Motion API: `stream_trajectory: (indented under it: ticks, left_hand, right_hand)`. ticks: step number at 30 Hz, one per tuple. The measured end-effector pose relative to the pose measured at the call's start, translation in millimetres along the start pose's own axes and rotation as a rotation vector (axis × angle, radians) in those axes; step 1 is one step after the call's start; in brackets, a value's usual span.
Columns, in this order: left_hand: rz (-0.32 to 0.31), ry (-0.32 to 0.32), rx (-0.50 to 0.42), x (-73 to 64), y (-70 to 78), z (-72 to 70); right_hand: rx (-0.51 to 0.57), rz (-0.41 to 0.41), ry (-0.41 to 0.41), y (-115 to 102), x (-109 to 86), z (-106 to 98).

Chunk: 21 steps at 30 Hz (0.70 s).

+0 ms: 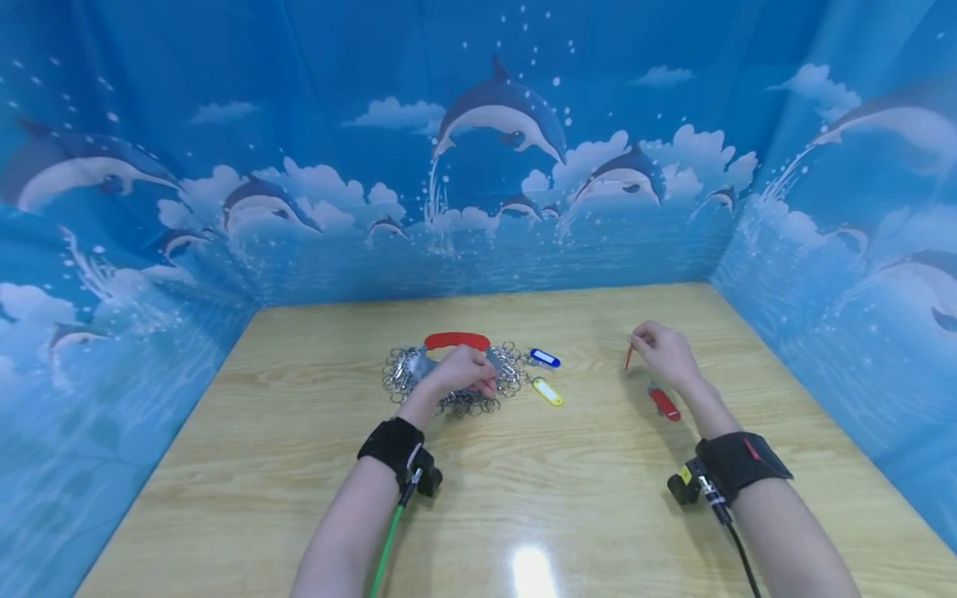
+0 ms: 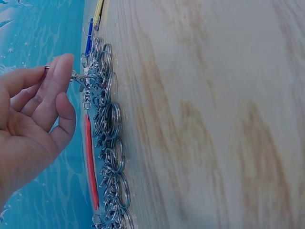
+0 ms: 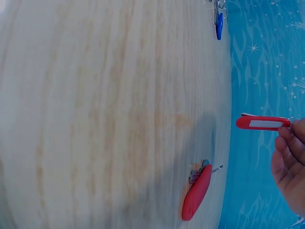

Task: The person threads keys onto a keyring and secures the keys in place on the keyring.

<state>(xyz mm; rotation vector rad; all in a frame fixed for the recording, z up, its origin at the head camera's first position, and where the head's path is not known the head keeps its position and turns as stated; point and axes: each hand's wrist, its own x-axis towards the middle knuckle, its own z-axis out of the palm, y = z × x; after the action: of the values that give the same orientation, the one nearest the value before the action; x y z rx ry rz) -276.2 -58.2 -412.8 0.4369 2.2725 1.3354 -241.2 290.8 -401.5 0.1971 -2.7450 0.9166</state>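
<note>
Over the pile of metal key rings and clasps [image 1: 511, 370], my left hand [image 1: 465, 370] pinches a small metal clasp [image 2: 78, 77], partly hidden behind the fingers in the left wrist view. A red curved handle-like piece [image 1: 458, 340] lies at the back of the pile. At the right, my right hand [image 1: 665, 353] is raised above the table and pinches the ring end of a red key tag [image 3: 262, 123], which has a white label window. Below that hand, a red pocket knife [image 1: 664, 404] with metal parts sticking out lies on the table.
A blue key tag [image 1: 545, 358] and a yellow key tag [image 1: 547, 391] lie just right of the pile. The light wooden table [image 1: 523, 482] meets a blue dolphin-print curtain [image 1: 478, 257] at its back and sides. Cables run from both wrist cameras.
</note>
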Motion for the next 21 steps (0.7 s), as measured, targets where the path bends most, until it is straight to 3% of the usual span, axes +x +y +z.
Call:
stream_trajectory:
  ticks: [14, 21]
  left_hand:
    - [0.005, 0.031, 0.008, 1.5, 0.1, 2.8]
    - [-0.013, 0.084, 0.096, 1.0, 3.2, 5.0]
  right_hand:
    - [-0.013, 0.028, -0.030, 1.8, 2.6, 9.6]
    - [-0.025, -0.009, -0.040, -3.9, 4.8, 15.9]
